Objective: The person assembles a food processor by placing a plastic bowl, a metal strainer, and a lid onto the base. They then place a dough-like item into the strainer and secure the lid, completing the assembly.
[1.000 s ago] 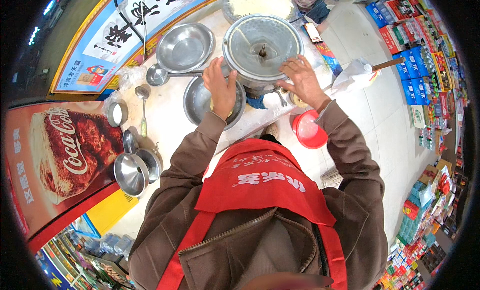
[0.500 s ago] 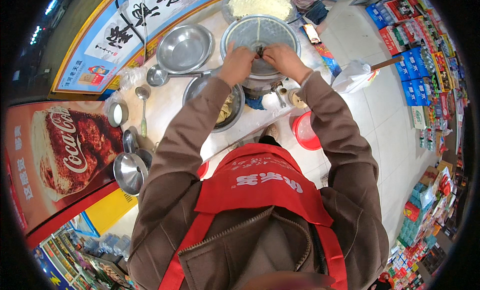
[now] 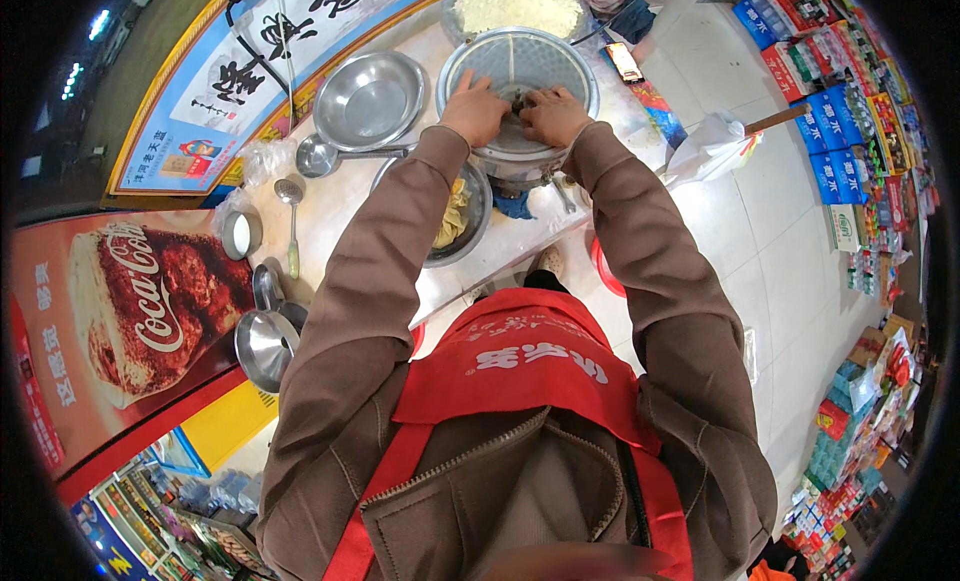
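Note:
A wide grey basin (image 3: pixel 515 56) with a perforated-looking inner wall stands at the far side of the table. Both my hands reach into its near part. My left hand (image 3: pixel 477 111) is on the left, its fingers bent, with one or two pointing up toward the basin's far side. My right hand (image 3: pixel 553 117) curls its fingers downward at the right. Between the fingertips lies a small dark clump (image 3: pixel 518 103), its kind too small to make out. Both hands' fingertips close in around it, partly hidden.
Behind the basin is a bowl of white shredded food (image 3: pixel 520 6). To the left lie an empty metal bowl (image 3: pixel 369 99), a ladle (image 3: pixel 316 156) and a slotted spoon (image 3: pixel 290 193). Nearer is a dark pan of yellowish folded food (image 3: pixel 452 216). A lit phone (image 3: pixel 624 63) lies at the right.
My hands have come lower and nearer to me over the basin, and my right forearm has swung inward. My left hand's fingers have loosened somewhat. The basin stays put.

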### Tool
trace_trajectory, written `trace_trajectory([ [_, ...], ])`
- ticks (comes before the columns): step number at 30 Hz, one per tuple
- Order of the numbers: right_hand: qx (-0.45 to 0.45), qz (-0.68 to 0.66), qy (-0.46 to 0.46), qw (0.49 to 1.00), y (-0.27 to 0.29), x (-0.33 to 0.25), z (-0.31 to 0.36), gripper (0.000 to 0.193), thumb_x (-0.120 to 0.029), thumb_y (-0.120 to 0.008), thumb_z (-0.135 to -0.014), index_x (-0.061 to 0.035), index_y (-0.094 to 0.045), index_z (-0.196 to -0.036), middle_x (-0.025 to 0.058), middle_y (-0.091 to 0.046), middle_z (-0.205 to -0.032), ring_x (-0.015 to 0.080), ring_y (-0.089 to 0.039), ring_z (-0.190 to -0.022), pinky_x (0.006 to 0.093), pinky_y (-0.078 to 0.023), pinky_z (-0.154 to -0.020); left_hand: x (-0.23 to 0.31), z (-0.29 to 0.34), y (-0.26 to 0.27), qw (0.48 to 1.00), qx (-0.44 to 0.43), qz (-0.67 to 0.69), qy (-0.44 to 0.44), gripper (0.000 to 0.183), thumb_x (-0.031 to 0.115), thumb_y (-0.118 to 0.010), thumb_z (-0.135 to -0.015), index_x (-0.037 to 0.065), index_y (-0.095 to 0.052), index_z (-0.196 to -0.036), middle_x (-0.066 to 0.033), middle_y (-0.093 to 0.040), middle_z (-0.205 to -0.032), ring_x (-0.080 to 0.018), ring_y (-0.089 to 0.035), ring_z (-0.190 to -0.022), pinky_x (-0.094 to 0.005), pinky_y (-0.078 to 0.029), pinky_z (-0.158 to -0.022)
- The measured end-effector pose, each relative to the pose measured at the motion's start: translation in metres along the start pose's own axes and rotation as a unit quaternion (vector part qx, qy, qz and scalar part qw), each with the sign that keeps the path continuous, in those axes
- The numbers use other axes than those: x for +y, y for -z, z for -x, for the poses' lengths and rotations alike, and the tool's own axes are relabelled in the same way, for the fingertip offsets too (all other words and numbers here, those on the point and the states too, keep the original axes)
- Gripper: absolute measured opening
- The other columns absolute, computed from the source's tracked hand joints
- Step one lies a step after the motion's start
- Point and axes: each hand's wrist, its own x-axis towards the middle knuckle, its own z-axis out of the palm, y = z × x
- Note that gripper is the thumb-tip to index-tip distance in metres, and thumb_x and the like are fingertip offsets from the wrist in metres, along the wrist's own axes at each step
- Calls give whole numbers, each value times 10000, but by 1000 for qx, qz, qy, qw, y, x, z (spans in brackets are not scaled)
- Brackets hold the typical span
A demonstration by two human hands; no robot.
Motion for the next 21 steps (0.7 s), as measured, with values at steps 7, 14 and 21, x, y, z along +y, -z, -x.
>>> trace_trajectory([
  [7, -4, -11, -4, 1000, 5, -4, 4, 280, -348, -590, -861, -162, -700, -1038, 97, -561, -1230, 251, -491, -1208, 416, -300, -1030, 1, 1, 6, 1000, -15, 19, 7, 290, 166, -566, -864, 229, -717, -1103, -11, -666, -1103, -232, -463, -1227, -505, -111, -1158],
  [14, 11, 23, -18, 999, 13, -8, 3, 286, -356, -581, -865, -140, -720, -991, 102, -648, -1044, 258, -592, -1061, 399, -397, -924, 1, -2, 2, 999, 18, 33, 17, 267, 162, -571, -857, 212, -724, -1070, -23, -662, -1090, -243, -499, -1183, -507, -172, -1141],
  [21, 446, -203, 1, 872, 18, -6, 32, 203, -189, -542, -915, -15, -647, -915, 172, -666, -998, 349, -609, -947, 437, -450, -857, -11, 32, -14, 823, 501, 255, 82, 268, 52, -565, -800, 169, -705, -996, -54, -643, -1035, -242, -541, -1118, -492, -235, -1096],
])
